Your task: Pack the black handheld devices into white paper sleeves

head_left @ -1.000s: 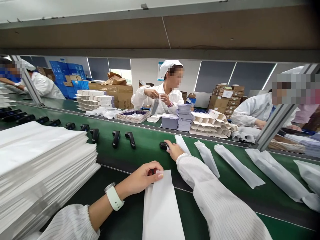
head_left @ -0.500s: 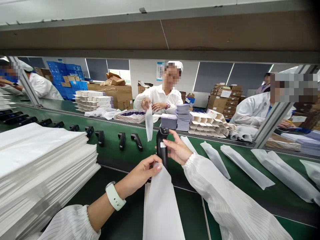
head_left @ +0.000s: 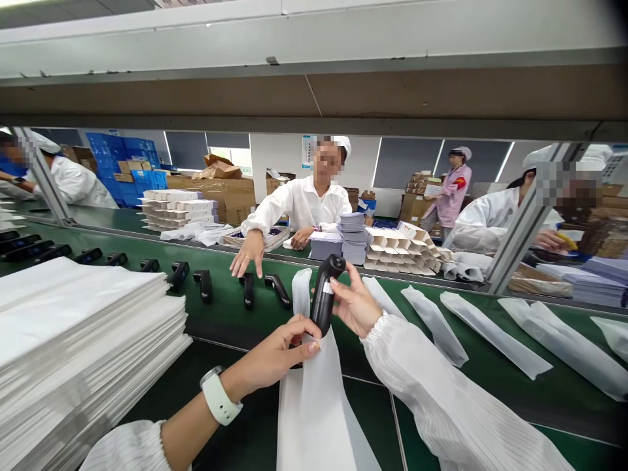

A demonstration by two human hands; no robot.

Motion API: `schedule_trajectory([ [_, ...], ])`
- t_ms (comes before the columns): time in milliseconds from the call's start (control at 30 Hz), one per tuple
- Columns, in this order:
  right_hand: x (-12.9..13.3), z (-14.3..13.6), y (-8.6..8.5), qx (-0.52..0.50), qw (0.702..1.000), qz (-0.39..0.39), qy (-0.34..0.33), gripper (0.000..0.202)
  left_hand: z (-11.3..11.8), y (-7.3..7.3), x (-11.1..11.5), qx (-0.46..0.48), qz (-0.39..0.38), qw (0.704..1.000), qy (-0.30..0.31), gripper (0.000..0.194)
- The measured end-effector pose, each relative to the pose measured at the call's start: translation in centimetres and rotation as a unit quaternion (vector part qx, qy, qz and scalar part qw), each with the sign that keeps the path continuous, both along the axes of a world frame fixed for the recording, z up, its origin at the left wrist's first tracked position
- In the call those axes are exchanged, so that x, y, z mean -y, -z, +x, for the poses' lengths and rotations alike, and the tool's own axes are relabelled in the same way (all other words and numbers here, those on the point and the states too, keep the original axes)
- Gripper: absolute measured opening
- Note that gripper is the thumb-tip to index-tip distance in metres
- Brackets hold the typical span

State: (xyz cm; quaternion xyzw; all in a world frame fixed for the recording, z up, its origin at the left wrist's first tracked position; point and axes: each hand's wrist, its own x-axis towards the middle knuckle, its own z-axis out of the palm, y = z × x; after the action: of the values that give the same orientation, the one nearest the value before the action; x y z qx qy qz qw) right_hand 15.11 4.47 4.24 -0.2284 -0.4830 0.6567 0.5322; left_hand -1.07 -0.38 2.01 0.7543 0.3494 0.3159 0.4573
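Observation:
My right hand [head_left: 357, 302] grips a black handheld device with a bent head [head_left: 324, 297], its fingers near the head and a small pale label. The device is tilted, with its lower end at the mouth of a long white sleeve bag [head_left: 326, 405]. My left hand [head_left: 287, 347] pinches the edge of that bag between thumb and fingers, right beside the device's lower end. How far the device's end sits inside the bag is hard to see. Beneath, the bag hangs down over more white material.
A tall stack of white bags [head_left: 88, 340] stands at the left. Several similar black devices [head_left: 203, 286] lie along the green belt [head_left: 171, 314]. Several filled-looking white bags [head_left: 495, 332] lie at the right. Opposite, a co-worker's hand [head_left: 249, 254] reaches over the belt; a metal post [head_left: 523, 222] rises at the right.
The device has tilted, and its lower end now meets the bag's mouth, which has opened wider. The co-worker opposite has reached toward the belt, and another white bag now lies behind the device.

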Motion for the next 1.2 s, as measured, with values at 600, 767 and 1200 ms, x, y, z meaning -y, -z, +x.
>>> schedule_trajectory([
  [600,5.4,-1.7,6.3,0.047,0.984,-0.066,-0.156,0.072,1.3,-1.9,1.0,0.12,-0.024,0.983,-0.136,0.02],
  [767,1.1,0.2,4.0,0.081,0.991,-0.029,0.099,0.043,0.2,-0.1,0.2,0.042,0.036,0.977,-0.205,0.038],
  [1200,-0.5,4.7,6.3,0.447,0.839,0.214,0.225,0.035,-1.4,4.2,0.4,-0.185,0.03,0.981,-0.048,0.022],
])
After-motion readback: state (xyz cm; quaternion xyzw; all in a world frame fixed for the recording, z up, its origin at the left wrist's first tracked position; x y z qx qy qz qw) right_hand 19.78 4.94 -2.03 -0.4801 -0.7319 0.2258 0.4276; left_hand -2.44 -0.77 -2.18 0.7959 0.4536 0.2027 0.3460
